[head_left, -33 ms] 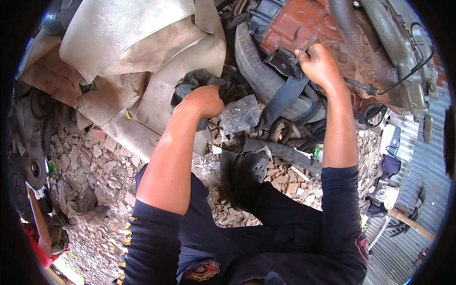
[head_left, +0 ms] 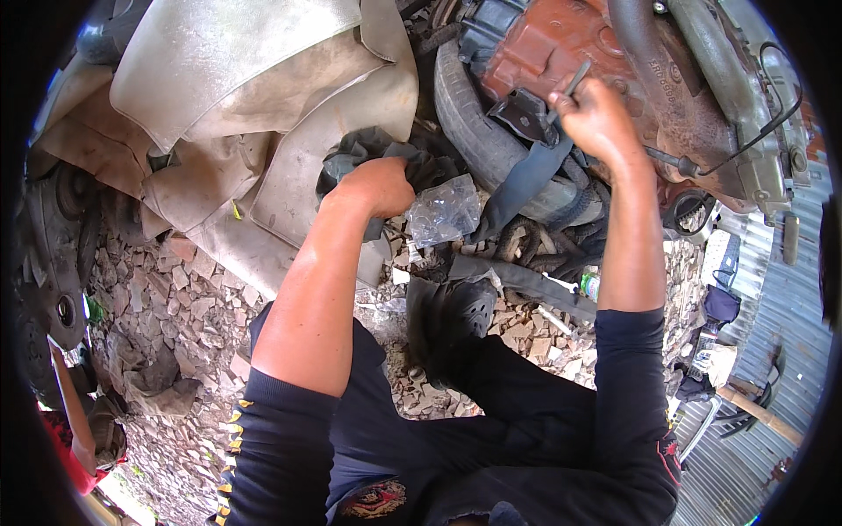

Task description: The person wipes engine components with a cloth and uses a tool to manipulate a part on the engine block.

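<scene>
My right hand is closed around a thin grey metal tool, whose tip points at a rusty red engine block. Just left of that hand, a black bracket and a dark strap hang over a worn tyre. My left hand is fisted, knuckles down, gripping a bunched dark cloth beside the tyre. A crumpled clear plastic bottle lies right next to that hand.
A dirty beige tarpaulin covers the upper left. Broken stone rubble covers the ground. My dark shoe rests below the tyre. A wooden-handled hammer lies on corrugated metal at right. Another person's arm shows at lower left.
</scene>
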